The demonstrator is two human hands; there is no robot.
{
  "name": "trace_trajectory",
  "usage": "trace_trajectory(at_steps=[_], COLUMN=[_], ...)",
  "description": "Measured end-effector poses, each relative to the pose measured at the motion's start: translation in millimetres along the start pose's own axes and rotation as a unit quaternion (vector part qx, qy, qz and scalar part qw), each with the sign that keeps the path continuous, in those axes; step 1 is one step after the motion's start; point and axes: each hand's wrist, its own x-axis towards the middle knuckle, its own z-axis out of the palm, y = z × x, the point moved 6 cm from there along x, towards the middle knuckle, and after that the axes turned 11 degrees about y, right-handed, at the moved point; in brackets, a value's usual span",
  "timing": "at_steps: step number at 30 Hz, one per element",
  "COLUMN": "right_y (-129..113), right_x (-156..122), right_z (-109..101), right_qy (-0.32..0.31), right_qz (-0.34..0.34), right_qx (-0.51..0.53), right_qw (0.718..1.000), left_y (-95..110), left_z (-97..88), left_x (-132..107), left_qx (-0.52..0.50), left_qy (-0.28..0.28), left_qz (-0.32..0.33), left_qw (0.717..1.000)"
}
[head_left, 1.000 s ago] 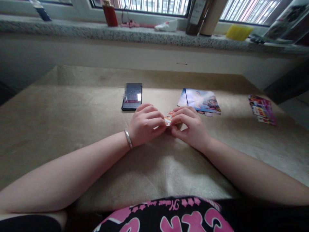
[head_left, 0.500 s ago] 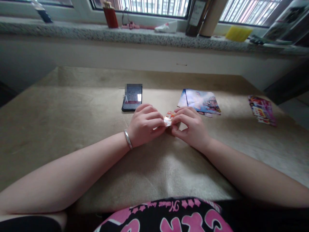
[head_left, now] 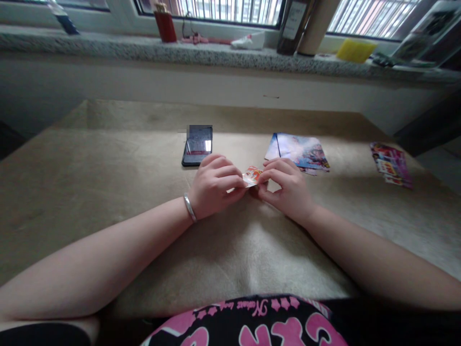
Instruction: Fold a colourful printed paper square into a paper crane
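Observation:
Between my two hands is a small piece of printed paper (head_left: 251, 175), orange and white, perhaps a sticker or card; its exact kind is unclear. My left hand (head_left: 217, 186), with a silver bangle at the wrist, pinches its left end between thumb and fingers. At the right end, the thumb and index finger of my right hand (head_left: 284, 187) close on it. The paper is held just above the tabletop (head_left: 230, 259), and my fingertips cover both its ends.
A dark phone (head_left: 198, 146) lies beyond my left hand. Behind my right hand are blue-purple printed sheets (head_left: 304, 150). Several colourful cards (head_left: 391, 164) are fanned at the far right. Along the granite windowsill (head_left: 216, 55) stand a red bottle (head_left: 165, 24) and a yellow block (head_left: 356, 50).
My hands have drawn slightly apart, the right one shifting a little to the right. More of the printed paper shows between them. Everything else stays where it was.

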Motion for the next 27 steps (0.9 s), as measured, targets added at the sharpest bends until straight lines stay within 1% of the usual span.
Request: trace_trajectory(at_steps=[10,17,24,27], right_y=[3,-1,-1,0], right_x=[0,0,-1,-2], right_z=[-2,-2,-2,-5], right_qy=[0.0,-0.002,-0.008,-0.002], right_qz=[-0.009,-0.031,-0.036,-0.038], right_qx=[-0.016,-0.016,-0.017,-0.022], right_qw=[1.0,0.999,0.999,0.999], left_y=[-3,-2,-5,-11], left_z=[-0.3,-1.4,0.9,2.9], left_x=[-2,-2,-4,-8], left_qx=[0.002,-0.01,-0.015,-0.014], left_qy=[0.0,0.012,-0.006,-0.028], left_qz=[-0.008,-0.003,-0.01,-0.023], left_qw=[1.0,1.0,1.0,0.999])
